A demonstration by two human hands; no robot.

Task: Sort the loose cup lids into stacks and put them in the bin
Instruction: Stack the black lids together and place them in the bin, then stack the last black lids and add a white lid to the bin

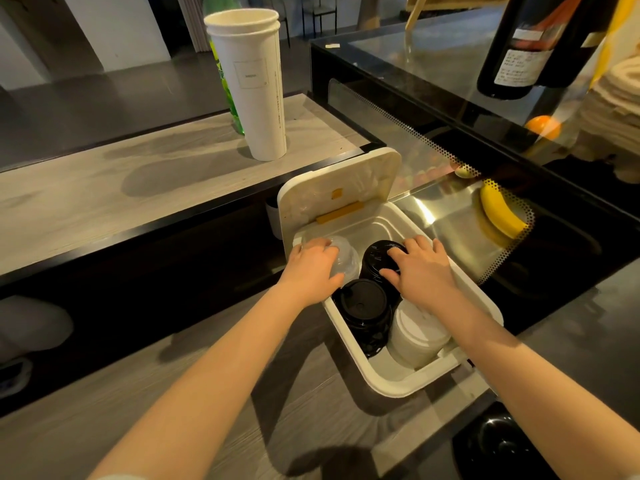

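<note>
My left hand (311,268) and my right hand (424,268) are apart, both reaching into the white rectangular plastic bin (401,388), which sits on the grey wood-grain counter (207,393) in front of me. The bin's flat white hinged cover (339,188) stands open at its far end, with a yellow strip along its lower edge. My left hand is at the bin's far left corner, fingers curled over a stack of clear domed plastic lids (348,259), thumb hooked round its near side. My right hand is at the bin's far right, fingers bent over the top of a stack of black round plastic lids (375,258), with the thumb pressed against its near edge. A second stack of black lids (363,306) stands in the near left of the bin, just beside the first. A stack of white round lids (415,337) fills the near right corner, partly under my right forearm. Beyond the bin, on a raised pale wooden shelf (104,188), stands a tall nested stack of white paper cups (256,91), with a green glass bottle (232,109) just behind it. To the bin's right is a glass display case (433,81) holding a yellow banana (498,216) and an orange fruit (543,128), and a dark wine bottle (519,46) stands on top of the case.
</note>
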